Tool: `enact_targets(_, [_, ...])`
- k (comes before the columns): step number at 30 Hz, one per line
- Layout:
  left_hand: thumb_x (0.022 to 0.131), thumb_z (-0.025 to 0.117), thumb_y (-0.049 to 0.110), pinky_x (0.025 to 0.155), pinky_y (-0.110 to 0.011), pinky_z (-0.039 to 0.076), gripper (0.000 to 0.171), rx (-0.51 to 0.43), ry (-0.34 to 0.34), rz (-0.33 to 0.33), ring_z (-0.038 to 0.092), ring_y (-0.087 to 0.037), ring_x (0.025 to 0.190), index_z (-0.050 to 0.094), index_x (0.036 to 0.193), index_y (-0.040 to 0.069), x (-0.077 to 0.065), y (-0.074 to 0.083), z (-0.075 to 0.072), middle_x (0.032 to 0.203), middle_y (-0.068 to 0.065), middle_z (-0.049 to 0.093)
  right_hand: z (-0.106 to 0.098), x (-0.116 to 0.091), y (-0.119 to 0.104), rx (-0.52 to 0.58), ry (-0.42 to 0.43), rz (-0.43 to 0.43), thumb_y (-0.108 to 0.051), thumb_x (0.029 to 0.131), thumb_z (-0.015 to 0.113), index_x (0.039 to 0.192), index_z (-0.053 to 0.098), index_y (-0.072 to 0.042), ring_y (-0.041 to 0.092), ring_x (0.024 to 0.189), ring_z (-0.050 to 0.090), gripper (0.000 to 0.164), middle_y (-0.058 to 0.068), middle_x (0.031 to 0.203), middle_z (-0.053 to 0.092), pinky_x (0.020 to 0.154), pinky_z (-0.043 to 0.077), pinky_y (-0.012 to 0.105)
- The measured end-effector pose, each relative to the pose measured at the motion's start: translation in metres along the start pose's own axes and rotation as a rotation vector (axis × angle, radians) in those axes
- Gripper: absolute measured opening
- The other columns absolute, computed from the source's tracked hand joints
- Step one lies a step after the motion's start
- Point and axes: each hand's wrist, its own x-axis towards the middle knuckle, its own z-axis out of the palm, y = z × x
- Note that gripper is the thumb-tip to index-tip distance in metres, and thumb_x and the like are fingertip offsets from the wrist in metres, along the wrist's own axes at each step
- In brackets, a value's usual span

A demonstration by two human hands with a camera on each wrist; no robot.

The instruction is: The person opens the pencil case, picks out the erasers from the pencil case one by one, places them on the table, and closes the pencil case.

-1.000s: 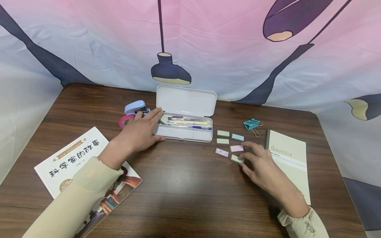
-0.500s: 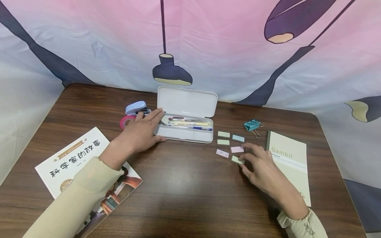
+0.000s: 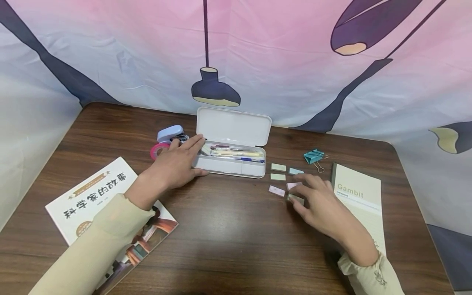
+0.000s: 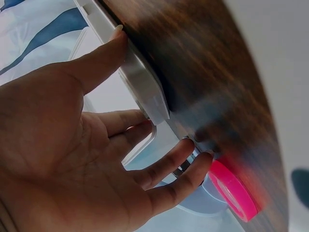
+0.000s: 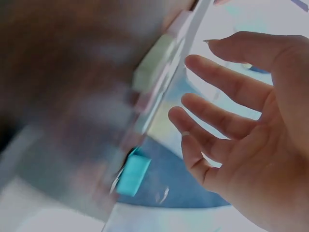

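Note:
My left hand [image 3: 173, 168] rests at the left end of a white pencil case [image 3: 221, 167], its lid raised. In the left wrist view, the thumb touches the front edge of the case and the index finger reaches its end corner. Pens [image 3: 236, 153] and a pale block lie inside. My right hand [image 3: 324, 205] hovers over small pastel blocks that look like erasers, fingers spread and holding nothing. Its fingertips overlap a green eraser [image 3: 296, 199] and partly cover a pink one [image 3: 292, 185]. In the right wrist view, a gap separates the fingers from the green eraser [image 5: 153, 63].
Left of the case sit a blue stapler [image 3: 170, 133] and a pink tape roll [image 3: 156, 151]. A book [image 3: 88, 196] lies under my left forearm. Teal binder clips [image 3: 313, 156] and a notebook [image 3: 357, 180] are at the right. A patterned cloth hangs behind the table.
My right hand has lifted from beside the near green eraser and now stretches over it and the pink one. My left hand stays on the pencil case. The view shifts slightly.

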Motion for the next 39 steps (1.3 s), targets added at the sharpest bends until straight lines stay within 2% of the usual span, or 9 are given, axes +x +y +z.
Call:
enact_targets(4, [0.103, 0.079, 0.061, 0.116, -0.081, 0.049, 0.106, -0.003, 0.013, 0.002, 0.043, -0.056, 0.154, 0.027, 0.184, 0.015, -0.002, -0.001, 0.0, 0.194, -0.006, 0.024, -0.001, 0.023, -0.015, 0.038, -0.024, -0.005, -0.014, 0.105, 0.08, 0.118, 0.086, -0.008, 0.041, 0.138, 0.066, 0.015, 0.019, 0.153, 0.07, 0.106, 0.047, 0.058])
enact_targets(8, [0.106, 0.08, 0.052, 0.118, -0.08, 0.049, 0.101, -0.012, -0.018, -0.009, 0.045, -0.057, 0.153, 0.03, 0.182, 0.01, -0.011, 0.012, -0.016, 0.193, -0.011, 0.026, 0.001, 0.053, -0.029, 0.073, -0.056, -0.012, -0.016, 0.108, 0.078, 0.123, 0.084, -0.006, 0.042, 0.145, 0.062, 0.018, 0.021, 0.158, 0.066, 0.122, 0.046, 0.07])
enact_targets(11, [0.105, 0.081, 0.054, 0.117, -0.078, 0.051, 0.103, -0.01, -0.027, -0.009, 0.046, -0.055, 0.152, 0.028, 0.183, 0.012, -0.008, 0.008, -0.012, 0.193, -0.009, 0.024, 0.005, 0.078, -0.039, 0.084, -0.061, -0.027, -0.017, 0.111, 0.075, 0.127, 0.083, -0.005, 0.043, 0.151, 0.06, 0.022, 0.022, 0.16, 0.063, 0.128, 0.042, 0.077])
enact_targets(15, [0.101, 0.083, 0.06, 0.113, -0.076, 0.053, 0.109, -0.002, 0.005, 0.0, 0.046, -0.05, 0.148, 0.027, 0.184, 0.017, 0.004, -0.012, 0.009, 0.194, -0.004, 0.022, 0.011, 0.108, -0.052, 0.094, -0.052, -0.079, -0.019, 0.112, 0.075, 0.13, 0.082, -0.003, 0.042, 0.147, 0.062, 0.025, 0.023, 0.159, 0.063, 0.126, 0.048, 0.068])
enact_targets(18, [0.101, 0.082, 0.061, 0.112, -0.075, 0.054, 0.109, 0.0, 0.007, -0.002, 0.047, -0.049, 0.148, 0.027, 0.184, 0.018, 0.006, -0.013, 0.011, 0.194, -0.003, 0.022, 0.017, 0.127, -0.063, 0.091, -0.054, -0.118, -0.018, 0.113, 0.073, 0.129, 0.083, -0.003, 0.04, 0.141, 0.065, 0.024, 0.022, 0.158, 0.064, 0.121, 0.053, 0.06])
enact_targets(24, [0.101, 0.083, 0.061, 0.112, -0.075, 0.054, 0.108, -0.002, 0.007, -0.009, 0.047, -0.048, 0.149, 0.027, 0.184, 0.018, 0.005, -0.013, 0.01, 0.194, -0.003, 0.023, 0.031, 0.158, -0.081, 0.091, -0.049, -0.164, -0.02, 0.113, 0.069, 0.125, 0.084, -0.004, 0.038, 0.139, 0.068, 0.025, 0.021, 0.157, 0.066, 0.122, 0.055, 0.05])
enact_targets(31, [0.101, 0.083, 0.061, 0.112, -0.077, 0.055, 0.107, 0.005, 0.019, 0.001, 0.048, -0.049, 0.149, 0.029, 0.183, 0.018, 0.005, -0.014, 0.011, 0.194, -0.002, 0.025, 0.097, 0.201, -0.058, 0.097, -0.034, -0.211, -0.028, 0.113, 0.067, 0.125, 0.086, -0.014, 0.033, 0.147, 0.062, 0.026, 0.014, 0.16, 0.064, 0.129, 0.05, 0.049])
enact_targets(34, [0.102, 0.082, 0.061, 0.112, -0.078, 0.054, 0.107, 0.007, 0.019, 0.003, 0.046, -0.05, 0.152, 0.029, 0.183, 0.018, 0.006, -0.015, 0.012, 0.194, -0.001, 0.024, 0.106, 0.209, -0.059, 0.059, -0.032, -0.226, -0.028, 0.112, 0.065, 0.124, 0.087, -0.018, 0.032, 0.147, 0.062, 0.027, 0.011, 0.16, 0.064, 0.128, 0.051, 0.05])
enact_targets(39, [0.102, 0.081, 0.062, 0.11, -0.08, 0.054, 0.106, 0.012, 0.02, 0.002, 0.044, -0.05, 0.156, 0.029, 0.183, 0.019, 0.007, -0.014, 0.013, 0.194, 0.001, 0.024, 0.108, 0.214, -0.063, 0.027, -0.037, -0.223, -0.025, 0.111, 0.063, 0.118, 0.088, -0.02, 0.032, 0.145, 0.062, 0.026, 0.01, 0.159, 0.065, 0.123, 0.054, 0.054])
